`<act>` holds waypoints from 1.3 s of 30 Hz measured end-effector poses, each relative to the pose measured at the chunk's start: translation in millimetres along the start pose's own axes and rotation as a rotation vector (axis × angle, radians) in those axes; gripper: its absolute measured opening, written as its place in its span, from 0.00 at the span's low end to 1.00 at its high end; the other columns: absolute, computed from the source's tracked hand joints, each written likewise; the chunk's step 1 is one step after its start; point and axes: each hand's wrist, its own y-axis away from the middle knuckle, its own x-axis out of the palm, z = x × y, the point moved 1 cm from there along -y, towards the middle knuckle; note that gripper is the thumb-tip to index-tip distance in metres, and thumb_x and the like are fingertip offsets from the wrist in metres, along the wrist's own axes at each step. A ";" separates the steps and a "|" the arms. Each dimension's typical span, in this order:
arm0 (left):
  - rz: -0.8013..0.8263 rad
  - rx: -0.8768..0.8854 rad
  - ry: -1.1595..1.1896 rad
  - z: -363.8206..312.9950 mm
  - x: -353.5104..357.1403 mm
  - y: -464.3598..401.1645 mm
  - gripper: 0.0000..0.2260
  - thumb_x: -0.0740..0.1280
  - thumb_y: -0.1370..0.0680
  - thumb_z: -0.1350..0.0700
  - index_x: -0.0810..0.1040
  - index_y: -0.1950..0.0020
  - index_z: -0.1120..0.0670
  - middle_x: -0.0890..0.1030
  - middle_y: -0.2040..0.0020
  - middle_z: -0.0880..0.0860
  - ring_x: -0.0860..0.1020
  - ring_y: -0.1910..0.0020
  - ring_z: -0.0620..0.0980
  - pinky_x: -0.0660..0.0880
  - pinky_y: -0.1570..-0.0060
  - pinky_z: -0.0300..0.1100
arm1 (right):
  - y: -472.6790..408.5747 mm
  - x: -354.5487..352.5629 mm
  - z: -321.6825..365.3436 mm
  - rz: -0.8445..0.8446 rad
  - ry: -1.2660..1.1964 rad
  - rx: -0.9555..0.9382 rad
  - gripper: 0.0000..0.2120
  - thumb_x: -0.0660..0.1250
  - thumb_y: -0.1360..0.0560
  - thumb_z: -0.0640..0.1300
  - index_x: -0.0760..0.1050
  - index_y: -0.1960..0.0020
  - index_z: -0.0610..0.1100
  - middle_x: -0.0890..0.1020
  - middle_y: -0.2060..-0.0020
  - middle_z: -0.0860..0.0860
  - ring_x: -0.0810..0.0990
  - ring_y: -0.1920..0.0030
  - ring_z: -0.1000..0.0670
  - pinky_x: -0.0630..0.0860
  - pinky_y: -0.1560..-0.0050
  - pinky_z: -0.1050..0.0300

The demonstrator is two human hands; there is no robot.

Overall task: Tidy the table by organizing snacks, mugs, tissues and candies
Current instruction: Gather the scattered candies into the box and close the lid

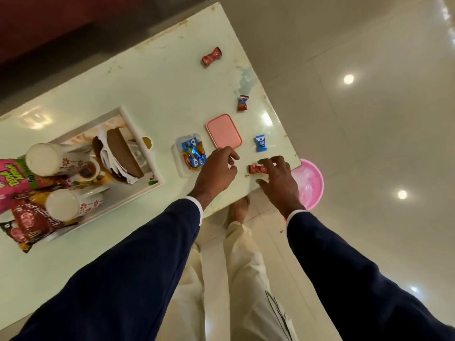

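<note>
On tray (157,182), pink snack pkt (11,179), "TEDHE MEDHE" label.

Dim, warm light from overhead — round glare spots on the glossy floor (369,119), wide-angle bending at edges.

open: table (157,77) far half | blocked: tray (138,126) left, pink lid (223,131) centre

A pale green table (152,77) stands on glossy cream floor tiles (357,134) reflecting ceiling lights.
</note>
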 end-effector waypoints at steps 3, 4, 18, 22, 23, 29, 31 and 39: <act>0.014 0.006 -0.031 -11.8 6.2 -15.2 0.14 0.70 0.22 0.63 0.76 0.39 0.51 0.77 0.45 0.48 0.77 0.53 0.43 0.70 0.56 0.28 | -10.9 8.1 2.5 -0.001 0.063 -0.095 0.21 0.71 0.24 0.46 0.72 0.33 0.50 0.73 0.39 0.46 0.75 0.43 0.43 0.81 0.56 0.50; 0.022 0.019 -0.050 -17.4 9.2 -19.9 0.16 0.71 0.22 0.63 0.75 0.37 0.51 0.77 0.42 0.49 0.77 0.50 0.44 0.73 0.52 0.31 | -13.8 9.0 3.2 -0.006 0.079 -0.130 0.18 0.70 0.23 0.45 0.73 0.34 0.49 0.74 0.41 0.46 0.75 0.45 0.44 0.80 0.57 0.50; 0.060 0.167 -0.377 -70.0 53.2 -91.1 0.19 0.73 0.21 0.55 0.72 0.33 0.53 0.72 0.37 0.57 0.82 0.46 0.57 0.82 0.50 0.46 | -45.1 -41.9 -68.9 0.069 -1.100 0.378 0.16 0.74 0.26 0.36 0.74 0.41 0.42 0.82 0.51 0.42 0.84 0.53 0.44 0.84 0.54 0.53; 0.111 0.175 -0.443 -64.6 65.5 -88.7 0.11 0.74 0.22 0.60 0.75 0.43 0.55 0.73 0.44 0.56 0.81 0.52 0.56 0.79 0.57 0.41 | -58.5 -55.9 -78.4 0.125 -1.232 0.366 0.16 0.70 0.22 0.36 0.75 0.36 0.41 0.81 0.46 0.41 0.83 0.48 0.42 0.83 0.47 0.49; 0.131 0.158 -0.407 -62.7 67.5 -87.4 0.10 0.74 0.22 0.60 0.75 0.45 0.56 0.74 0.45 0.56 0.81 0.51 0.56 0.80 0.56 0.42 | -61.9 -57.8 -78.1 0.125 -1.258 0.368 0.16 0.69 0.22 0.37 0.75 0.35 0.40 0.80 0.46 0.40 0.83 0.49 0.43 0.82 0.47 0.50; 0.018 0.118 -0.009 -58.6 44.5 -69.7 0.07 0.72 0.21 0.60 0.75 0.49 0.57 0.78 0.51 0.51 0.77 0.56 0.45 0.71 0.61 0.22 | -78.5 -65.3 -54.1 0.138 -1.252 0.385 0.10 0.64 0.18 0.45 0.74 0.43 0.38 0.78 0.60 0.45 0.80 0.61 0.47 0.81 0.58 0.55; -0.037 0.103 0.081 -53.8 26.6 -60.3 0.04 0.68 0.18 0.61 0.75 0.46 0.58 0.79 0.50 0.50 0.78 0.54 0.44 0.72 0.57 0.22 | -81.8 -66.2 -38.2 0.187 -1.266 0.378 0.10 0.60 0.16 0.45 0.74 0.47 0.38 0.77 0.63 0.45 0.79 0.64 0.47 0.78 0.63 0.55; -0.369 0.054 0.025 13.7 -47.4 -9.2 0.03 0.68 0.19 0.61 0.78 0.48 0.54 0.82 0.53 0.48 0.74 0.54 0.36 0.66 0.54 0.21 | -84.5 -48.5 67.7 0.309 -0.626 0.000 0.14 0.60 0.17 0.49 0.77 0.46 0.39 0.76 0.55 0.47 0.75 0.58 0.49 0.67 0.59 0.57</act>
